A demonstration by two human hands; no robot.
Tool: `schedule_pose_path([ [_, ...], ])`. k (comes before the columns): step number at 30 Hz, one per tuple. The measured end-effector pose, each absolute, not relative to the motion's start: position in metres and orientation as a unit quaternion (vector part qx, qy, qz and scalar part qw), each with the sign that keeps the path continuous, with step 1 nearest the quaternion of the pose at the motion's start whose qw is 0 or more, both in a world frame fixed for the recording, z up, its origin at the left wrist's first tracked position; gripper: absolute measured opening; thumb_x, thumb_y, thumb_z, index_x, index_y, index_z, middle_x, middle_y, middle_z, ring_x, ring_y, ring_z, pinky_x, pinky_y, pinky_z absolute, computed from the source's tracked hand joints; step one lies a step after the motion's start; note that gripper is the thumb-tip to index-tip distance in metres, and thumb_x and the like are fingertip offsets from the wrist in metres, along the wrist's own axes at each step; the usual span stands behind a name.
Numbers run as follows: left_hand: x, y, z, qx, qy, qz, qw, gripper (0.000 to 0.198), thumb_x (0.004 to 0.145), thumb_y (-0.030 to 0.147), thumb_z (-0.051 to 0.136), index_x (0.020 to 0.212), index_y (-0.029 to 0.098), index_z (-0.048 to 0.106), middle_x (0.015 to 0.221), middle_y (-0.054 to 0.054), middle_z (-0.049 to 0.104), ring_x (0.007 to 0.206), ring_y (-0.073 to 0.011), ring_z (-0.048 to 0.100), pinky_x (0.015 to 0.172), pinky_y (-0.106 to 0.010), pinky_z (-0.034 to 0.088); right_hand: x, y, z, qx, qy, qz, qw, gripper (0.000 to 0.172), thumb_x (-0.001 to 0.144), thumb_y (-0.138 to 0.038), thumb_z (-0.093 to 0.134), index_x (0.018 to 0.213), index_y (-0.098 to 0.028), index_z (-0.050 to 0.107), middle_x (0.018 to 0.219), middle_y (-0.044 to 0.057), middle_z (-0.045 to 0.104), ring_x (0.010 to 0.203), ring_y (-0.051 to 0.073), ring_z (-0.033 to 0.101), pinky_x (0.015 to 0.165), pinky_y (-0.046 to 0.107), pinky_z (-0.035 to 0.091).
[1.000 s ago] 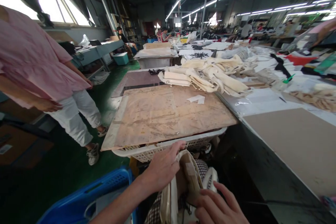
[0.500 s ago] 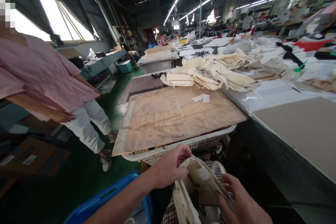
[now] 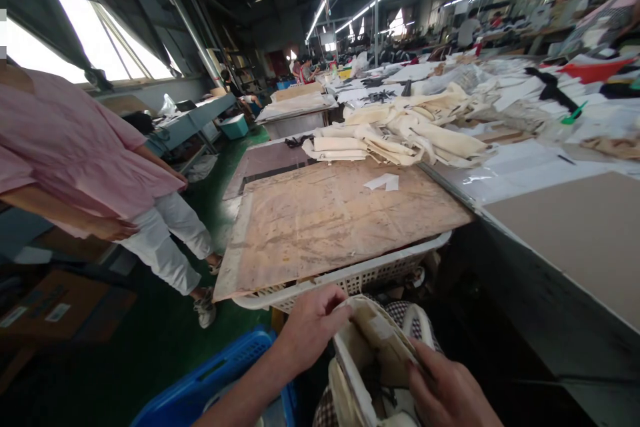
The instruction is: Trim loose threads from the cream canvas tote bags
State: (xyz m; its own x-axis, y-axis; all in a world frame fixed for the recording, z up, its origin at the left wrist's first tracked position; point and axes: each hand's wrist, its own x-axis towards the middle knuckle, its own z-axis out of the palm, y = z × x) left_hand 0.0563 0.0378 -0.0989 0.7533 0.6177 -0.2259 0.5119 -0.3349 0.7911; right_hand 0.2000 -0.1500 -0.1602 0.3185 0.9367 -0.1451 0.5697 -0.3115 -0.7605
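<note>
A cream fabric bag (image 3: 393, 357) stands with its mouth open at the bottom of the view, over dark checked cloth (image 3: 399, 311). My left hand (image 3: 310, 323) pinches its rim at the upper left between thumb and fingers. On the other side, my right hand (image 3: 447, 380) is closed on the right edge, its thumb toward the inside. A pale patch (image 3: 383, 325) shows on the inner wall. A cream strap-like loop (image 3: 421, 323) curves behind the bag. The bag's lower part is out of frame.
Ahead lies a worn wooden board (image 3: 340, 220) on a white plastic basket (image 3: 285, 299), with a paper scrap (image 3: 383, 181). Cream fabric pieces (image 3: 390, 133) are heaped beyond. A blue crate (image 3: 210, 373) sits lower left. A person in pink (image 3: 75, 140) stands left; a table (image 3: 570, 227) runs along the right.
My left hand has shifted slightly left and down along the rim. My right hand has moved a little left, its fingers now closed on the right edge. The bag's mouth looks a little wider.
</note>
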Motion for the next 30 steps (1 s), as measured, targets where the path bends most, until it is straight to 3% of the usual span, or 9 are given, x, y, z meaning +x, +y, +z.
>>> schedule_pose_path([
  [3,0.059,0.037,-0.08,0.789,0.338,0.066,0.509,0.014,0.084,0.029,0.055,0.077,0.017,0.059,0.066,0.004,0.051,0.064,-0.0115,0.043,0.059,-0.023,0.031,0.22,-0.146,-0.129,-0.735,-0.512,0.314,0.315,0.043,0.095,-0.038,0.032,0.106,-0.019,0.069,0.072,0.002,0.071,0.063,0.017,0.068,0.058,0.021,0.05],
  [6,0.057,0.032,-0.057,0.733,0.339,0.071,0.586,0.016,0.082,0.031,0.057,0.078,0.016,0.056,0.066,0.004,0.051,0.062,-0.0105,0.042,0.057,-0.023,0.03,0.241,-0.15,-0.098,-0.733,-0.506,0.326,0.317,0.037,0.094,-0.039,0.037,0.111,-0.025,0.068,0.076,0.001,0.073,0.068,0.018,0.071,0.06,0.02,0.051],
  [11,0.05,0.025,-0.079,0.684,0.337,0.055,0.645,0.018,0.078,0.032,0.061,0.082,0.016,0.054,0.07,0.004,0.054,0.061,-0.0097,0.043,0.057,-0.022,0.032,0.253,-0.152,-0.093,-0.756,-0.552,0.279,0.213,0.035,0.094,-0.038,0.038,0.107,-0.031,0.069,0.072,0.002,0.075,0.062,0.02,0.071,0.054,0.023,0.049],
  [16,0.046,0.033,-0.116,0.729,0.377,0.053,0.569,0.01,0.076,0.025,0.058,0.082,0.018,0.052,0.07,0.003,0.056,0.064,-0.0131,0.049,0.059,-0.023,0.035,0.239,-0.132,-0.131,-0.783,-0.551,0.24,0.158,0.037,0.095,-0.033,0.031,0.099,-0.029,0.068,0.068,0.001,0.074,0.063,0.021,0.073,0.055,0.026,0.047],
  [20,0.049,0.03,-0.102,0.809,0.405,0.072,0.419,0.015,0.075,0.022,0.061,0.089,0.021,0.057,0.085,0.001,0.062,0.076,-0.0171,0.055,0.068,-0.025,0.041,0.236,-0.129,-0.147,-0.786,-0.552,0.228,0.159,0.032,0.095,-0.034,0.034,0.103,-0.031,0.065,0.068,-0.002,0.075,0.063,0.02,0.074,0.054,0.025,0.048],
  [23,0.055,0.025,-0.094,0.83,0.399,0.104,0.375,0.012,0.077,0.021,0.061,0.089,0.022,0.056,0.098,-0.002,0.064,0.089,-0.0192,0.058,0.076,-0.026,0.044,0.238,-0.135,-0.15,-0.78,-0.562,0.217,0.171,0.03,0.096,-0.034,0.036,0.105,-0.032,0.064,0.07,-0.003,0.076,0.06,0.019,0.074,0.05,0.023,0.048],
  [30,0.071,0.025,-0.09,0.857,0.39,0.073,0.329,0.008,0.079,0.021,0.064,0.082,0.021,0.056,0.086,-0.001,0.065,0.084,-0.0198,0.06,0.07,-0.027,0.042,0.24,-0.151,-0.151,-0.741,-0.605,0.154,0.246,0.022,0.095,-0.028,0.044,0.107,-0.031,0.062,0.078,-0.006,0.078,0.06,0.013,0.075,0.048,0.014,0.052],
])
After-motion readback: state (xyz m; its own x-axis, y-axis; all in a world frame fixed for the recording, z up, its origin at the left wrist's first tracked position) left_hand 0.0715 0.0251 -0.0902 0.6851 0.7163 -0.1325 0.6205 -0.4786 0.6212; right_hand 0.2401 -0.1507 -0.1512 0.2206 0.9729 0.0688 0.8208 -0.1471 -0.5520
